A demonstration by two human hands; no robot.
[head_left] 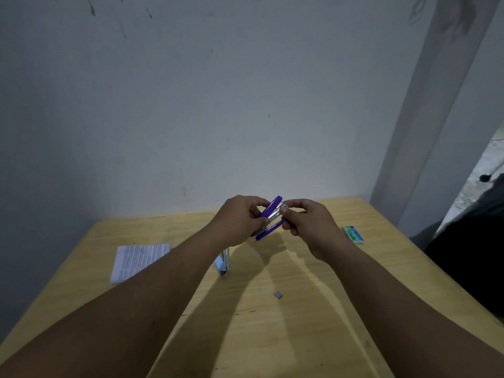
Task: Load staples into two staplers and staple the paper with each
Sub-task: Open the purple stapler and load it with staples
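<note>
Hands meet above the middle of the pale wooden table (272, 336), both working on a small purple plastic stapler with a silver metal magazine (270, 216). The stapler is held clear of the tabletop, its purple top swung up and away from its purple base so the metal channel shows between them. The left hand (240, 219) grips the stapler from the left, fingers curled round its body. The right hand (308, 225) pinches at the stapler's far end with thumb and fingertips, right at the open metal channel; whether a strip of staples sits in that pinch is hard to tell, since the spot is small and blurred.

On the table below the left forearm lies a second stapler, white and light blue (223, 264), partly hidden by the arm. To its left rests a printed sheet of white paper (136, 261), near the table's left edge. A small green and white staple box (353, 234) lies well to the right, near the far right corner. A tiny grey strip of staples (278, 295) lies alone on the wood, nearer the person.
</note>
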